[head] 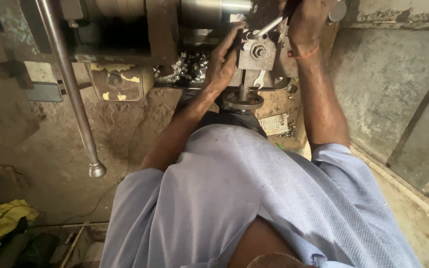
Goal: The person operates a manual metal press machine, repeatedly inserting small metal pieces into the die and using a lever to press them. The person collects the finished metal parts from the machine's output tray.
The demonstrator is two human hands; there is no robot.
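I look straight down my light blue shirt at a worn lathe. My left hand rests against the left side of the square tool post block, its fingers curled around the edge. Higher up, my right hand, with a red thread on the wrist, grips the handle end of a shiny metal spanner that slants down onto the top of the block. Below the block a second spanner hangs beside a small round handwheel. What my left fingers hold is hidden.
A long steel lever with a knob end slants down at the left. Shiny metal pieces lie in a pile left of the block. A chipped yellow tray, a yellow cloth on the dirt floor, and a grey wall at right.
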